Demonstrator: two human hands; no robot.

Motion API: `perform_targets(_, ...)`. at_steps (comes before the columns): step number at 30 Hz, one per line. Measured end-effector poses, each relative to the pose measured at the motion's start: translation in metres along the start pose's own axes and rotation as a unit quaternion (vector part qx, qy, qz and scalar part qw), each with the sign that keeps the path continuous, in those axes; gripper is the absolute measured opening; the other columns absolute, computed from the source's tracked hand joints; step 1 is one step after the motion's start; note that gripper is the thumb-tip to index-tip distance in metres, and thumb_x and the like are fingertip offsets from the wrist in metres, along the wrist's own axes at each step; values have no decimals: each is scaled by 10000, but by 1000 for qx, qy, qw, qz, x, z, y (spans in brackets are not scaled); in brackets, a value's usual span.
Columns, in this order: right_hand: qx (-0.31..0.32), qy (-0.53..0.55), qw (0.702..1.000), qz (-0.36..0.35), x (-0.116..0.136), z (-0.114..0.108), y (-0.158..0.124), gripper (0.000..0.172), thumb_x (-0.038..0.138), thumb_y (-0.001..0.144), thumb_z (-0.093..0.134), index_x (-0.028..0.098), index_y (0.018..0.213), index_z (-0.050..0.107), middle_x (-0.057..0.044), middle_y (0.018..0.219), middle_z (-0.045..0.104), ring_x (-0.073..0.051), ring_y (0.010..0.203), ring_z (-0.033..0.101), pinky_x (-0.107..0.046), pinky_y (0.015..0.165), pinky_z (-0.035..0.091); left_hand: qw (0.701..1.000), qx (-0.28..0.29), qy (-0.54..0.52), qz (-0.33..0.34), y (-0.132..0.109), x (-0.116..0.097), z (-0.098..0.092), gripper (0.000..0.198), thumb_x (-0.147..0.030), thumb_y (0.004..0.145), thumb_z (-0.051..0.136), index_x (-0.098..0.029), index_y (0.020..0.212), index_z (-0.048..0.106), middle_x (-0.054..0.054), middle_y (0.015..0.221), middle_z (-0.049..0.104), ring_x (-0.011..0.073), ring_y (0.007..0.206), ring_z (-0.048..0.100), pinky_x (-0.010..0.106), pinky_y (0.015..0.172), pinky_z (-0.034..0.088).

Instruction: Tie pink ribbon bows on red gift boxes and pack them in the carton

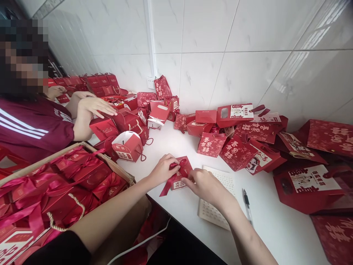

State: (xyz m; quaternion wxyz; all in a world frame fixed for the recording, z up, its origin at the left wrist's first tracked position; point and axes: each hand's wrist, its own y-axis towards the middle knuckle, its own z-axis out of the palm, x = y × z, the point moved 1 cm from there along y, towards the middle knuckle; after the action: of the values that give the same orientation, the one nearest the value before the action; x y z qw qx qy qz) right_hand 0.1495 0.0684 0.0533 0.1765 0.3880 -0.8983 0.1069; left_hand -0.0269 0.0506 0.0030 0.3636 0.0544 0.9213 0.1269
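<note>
A small red gift box (180,184) with gold lettering and a white label stands on the white table in front of me. A dark red ribbon (166,188) crosses its top, and one tail hangs down at the left. My left hand (164,170) pinches the ribbon at the upper left of the box. At the box's right side, my right hand (205,186) has its thumb and fingers bent together against it; what lies between those fingertips is hidden. Just under my right wrist is an open notebook (212,213) with handwritten pages.
A pen (247,206) lies right of the notebook. Red gift bags and boxes (238,151) crowd the wall and right side. On the left, a carton (125,176) holds ribboned boxes. Beyond it, a co-worker's hand (95,107) rests over red boxes. A white cable (143,241) hangs below the table edge.
</note>
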Motion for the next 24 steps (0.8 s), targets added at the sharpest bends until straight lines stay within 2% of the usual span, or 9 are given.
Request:
perform_targets(2, 62, -17, 996, 61, -10, 1, 2, 308, 336, 873, 422, 174, 647, 555, -65, 644, 583, -199, 610, 568, -276, 526, 342, 1000, 0, 3, -10, 0, -2, -1, 98, -248, 803, 517, -204, 811, 604, 30, 878, 546, 178, 877, 535, 341, 818, 440)
perform_targets(5, 114, 1, 992, 57, -15, 8, 6, 319, 342, 865, 432, 176, 619, 547, -65, 628, 583, -189, 573, 567, -263, 500, 326, 1000, -4, 4, -18, -1, -3, -1, 88, -254, 802, 516, -203, 804, 588, 32, 890, 539, 182, 893, 530, 345, 824, 436)
perform_targets(8, 106, -5, 994, 33, -14, 12, 8, 321, 313, 871, 421, 170, 607, 535, -56, 609, 564, -177, 545, 556, -252, 475, 306, 1000, -6, 3, -21, -1, -3, -2, 79, -248, 799, 515, -202, 781, 577, 33, 890, 535, 185, 900, 526, 345, 826, 435)
perform_targets(12, 107, -19, 994, 29, -16, 8, 8, 257, 224, 840, 446, 174, 602, 529, -36, 582, 541, -162, 534, 532, -251, 471, 275, 1000, -1, 5, -23, -1, -4, -2, 80, -246, 798, 521, -195, 779, 580, 37, 896, 540, 188, 907, 520, 344, 830, 431)
perform_targets(17, 136, 17, 988, 68, -23, -3, 6, 227, 190, 788, 474, 184, 568, 528, -15, 560, 514, -138, 531, 477, -256, 492, 272, 1000, 3, 14, -15, -1, -6, -1, 85, -242, 800, 525, -191, 768, 585, 36, 883, 538, 188, 899, 517, 341, 821, 429)
perform_targets(21, 151, 45, 984, 86, -27, -7, 5, 256, 163, 760, 491, 185, 506, 468, 5, 512, 474, -111, 474, 416, -252, 479, 278, 1000, 1, 15, -7, -1, -4, 0, 86, -237, 801, 525, -191, 758, 585, 33, 872, 536, 185, 890, 515, 338, 816, 428)
perform_targets(24, 160, 68, 979, 103, -30, -8, 3, 255, 162, 746, 491, 186, 496, 443, 0, 517, 505, -109, 474, 437, -247, 485, 302, 1000, 2, 12, -4, -1, -2, 1, 90, -247, 803, 526, -196, 758, 585, 32, 877, 534, 184, 884, 514, 337, 810, 429)
